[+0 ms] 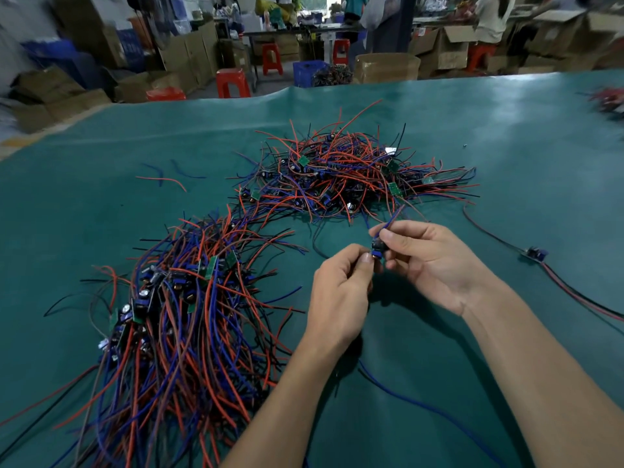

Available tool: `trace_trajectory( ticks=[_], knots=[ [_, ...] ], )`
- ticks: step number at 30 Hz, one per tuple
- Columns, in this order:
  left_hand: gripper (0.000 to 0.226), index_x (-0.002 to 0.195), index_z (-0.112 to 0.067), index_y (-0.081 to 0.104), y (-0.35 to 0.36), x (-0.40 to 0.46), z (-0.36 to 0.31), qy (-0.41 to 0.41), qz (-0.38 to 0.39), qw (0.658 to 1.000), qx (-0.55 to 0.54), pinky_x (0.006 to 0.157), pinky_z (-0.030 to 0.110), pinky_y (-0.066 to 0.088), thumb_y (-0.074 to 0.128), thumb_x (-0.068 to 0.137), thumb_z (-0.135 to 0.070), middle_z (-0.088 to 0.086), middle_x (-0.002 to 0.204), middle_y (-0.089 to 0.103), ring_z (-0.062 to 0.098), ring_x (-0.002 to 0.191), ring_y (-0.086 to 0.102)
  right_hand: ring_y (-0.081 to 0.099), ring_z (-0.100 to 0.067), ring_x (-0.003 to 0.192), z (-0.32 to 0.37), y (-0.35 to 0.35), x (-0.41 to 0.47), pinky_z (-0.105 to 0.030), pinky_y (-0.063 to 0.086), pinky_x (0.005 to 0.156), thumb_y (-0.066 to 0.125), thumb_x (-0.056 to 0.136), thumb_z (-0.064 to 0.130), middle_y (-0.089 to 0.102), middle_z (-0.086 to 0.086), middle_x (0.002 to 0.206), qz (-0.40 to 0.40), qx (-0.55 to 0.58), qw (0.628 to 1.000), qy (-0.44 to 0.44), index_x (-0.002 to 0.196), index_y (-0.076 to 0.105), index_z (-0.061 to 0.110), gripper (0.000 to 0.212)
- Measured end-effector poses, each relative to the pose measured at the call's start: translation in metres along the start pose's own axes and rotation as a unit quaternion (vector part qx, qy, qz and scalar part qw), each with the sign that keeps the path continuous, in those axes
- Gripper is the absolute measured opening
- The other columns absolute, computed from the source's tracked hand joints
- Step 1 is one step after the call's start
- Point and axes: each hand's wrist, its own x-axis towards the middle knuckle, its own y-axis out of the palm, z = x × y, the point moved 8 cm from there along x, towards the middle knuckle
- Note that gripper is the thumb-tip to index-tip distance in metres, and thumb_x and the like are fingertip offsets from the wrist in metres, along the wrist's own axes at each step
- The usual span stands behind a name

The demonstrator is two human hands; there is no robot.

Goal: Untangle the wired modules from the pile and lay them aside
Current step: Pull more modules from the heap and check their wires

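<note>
both hands meet over the middle of the green worktop (pixel 506 136), a little toward its near edge, with one small module (pixel 377 248) pinched between them. the left hand (pixel 341 292) nips its lower end between thumb and curled fingers (pixel 366 259); the right hand (pixel 429 261) holds its upper end, thumb and forefinger curled round it. the module stands roughly upright between the two grips. a blue wire (pixel 393 217) runs up and away from it toward the tangled pile (pixel 351 173) at the far middle of the worktop, and i cannot tell whether that lead is free of the tangle. another blue lead (pixel 405 396) trails toward the near edge under the forearms. the sorted bundle (pixel 182 315) lies toward the near left corner, its wires running mostly near to far, so the left hand is the nearer one for laying the module down there, lengthwise with the rest. my guess is the far lead must come free first.
</note>
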Motion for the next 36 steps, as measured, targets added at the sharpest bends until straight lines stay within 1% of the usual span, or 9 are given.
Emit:
trace_trajectory(
  ticks=[6,12,15,19,25,27,30,32,36],
  knots=[
    [0.029,0.077,-0.01,0.058,0.002,0.0,-0.004,0.012,0.008,0.999,0.049,0.055,0.031,0.028,0.048,0.094,-0.032,-0.012,0.05,0.045,0.008,0.051,0.036,0.055,-0.012,0.062,0.011,-0.014,-0.001,-0.02,0.048,0.056,0.079,0.075,0.011,0.064,-0.008,0.076,-0.114,-0.088,0.987,-0.072,0.074,0.075,0.01,0.005],
    [0.025,0.077,-0.015,0.061,0.003,-0.001,-0.002,-0.003,0.009,0.99,0.143,0.059,0.031,0.03,0.054,0.1,-0.021,-0.011,0.051,0.047,0.009,0.054,0.04,0.051,-0.013,0.055,0.039,-0.05,-0.009,-0.034,0.046,0.061,0.08,0.083,0.016,0.062,0.01,0.058,-0.286,-0.268,0.899,-0.194,0.066,0.073,0.024,0.02],
    [0.027,0.074,-0.019,0.06,0.003,-0.001,-0.002,-0.005,0.006,0.988,0.156,0.059,0.03,0.028,0.054,0.1,-0.021,-0.012,0.05,0.047,0.009,0.054,0.04,0.055,-0.008,0.058,0.052,-0.066,-0.018,-0.043,0.054,0.065,0.077,0.077,0.032,0.066,0.014,0.06,-0.345,-0.27,0.871,-0.224,0.066,0.073,0.037,0.013],
    [0.027,0.074,-0.021,0.059,0.005,-0.002,-0.002,0.003,0.017,0.985,0.171,0.057,0.029,0.028,0.054,0.101,-0.022,-0.015,0.05,0.047,0.008,0.053,0.04,0.062,-0.012,0.065,0.065,-0.093,-0.032,-0.053,0.059,0.075,0.073,0.077,0.039,0.072,0.004,0.074,-0.432,-0.284,0.816,-0.257,0.069,0.071,0.034,0.01],
    [0.026,0.081,-0.015,0.058,-0.009,-0.001,0.0,-0.004,-0.061,0.993,0.103,0.054,0.035,0.036,0.046,0.104,-0.02,-0.008,0.054,0.05,0.014,0.051,0.041,0.059,0.0,0.051,0.055,-0.109,-0.049,-0.022,0.049,0.056,0.065,0.093,0.012,0.064,0.008,0.07,-0.525,-0.106,0.81,-0.241,0.089,0.071,0.017,0.009],
    [0.027,0.084,-0.017,0.058,-0.015,-0.001,0.002,-0.009,-0.092,0.993,0.073,0.055,0.037,0.043,0.042,0.105,-0.02,-0.006,0.054,0.054,0.013,0.051,0.045,0.056,-0.001,0.046,0.05,-0.095,-0.039,-0.026,0.045,0.05,0.065,0.094,0.011,0.063,0.004,0.067,-0.483,-0.157,0.841,-0.189,0.082,0.069,0.018,0.015],
    [0.026,0.086,-0.018,0.057,-0.014,-0.002,0.001,-0.002,-0.094,0.992,0.08,0.062,0.039,0.048,0.04,0.105,-0.021,-0.009,0.056,0.059,0.012,0.054,0.051,0.059,-0.008,0.053,0.024,-0.037,-0.012,-0.025,0.043,0.047,0.071,0.094,0.021,0.069,0.0,0.066,-0.263,-0.226,0.935,-0.081,0.082,0.074,0.012,0.015],
    [0.025,0.085,-0.017,0.057,-0.011,0.0,0.001,0.002,-0.078,0.993,0.088,0.065,0.042,0.052,0.042,0.105,-0.019,-0.009,0.058,0.061,0.015,0.057,0.054,0.062,-0.01,0.063,0.006,0.001,-0.006,-0.022,0.044,0.05,0.072,0.094,0.023,0.072,0.0,0.074,-0.129,-0.214,0.967,-0.045,0.087,0.076,0.01,0.015],
    [0.025,0.082,-0.018,0.061,-0.006,0.0,-0.001,0.01,-0.042,0.991,0.123,0.064,0.037,0.052,0.047,0.103,-0.019,-0.01,0.056,0.062,0.012,0.054,0.058,0.065,-0.006,0.069,0.019,0.009,-0.011,-0.016,0.047,0.055,0.073,0.089,0.003,0.075,-0.001,0.077,-0.125,-0.231,0.956,-0.128,0.087,0.077,0.015,0.012]
  ],
)
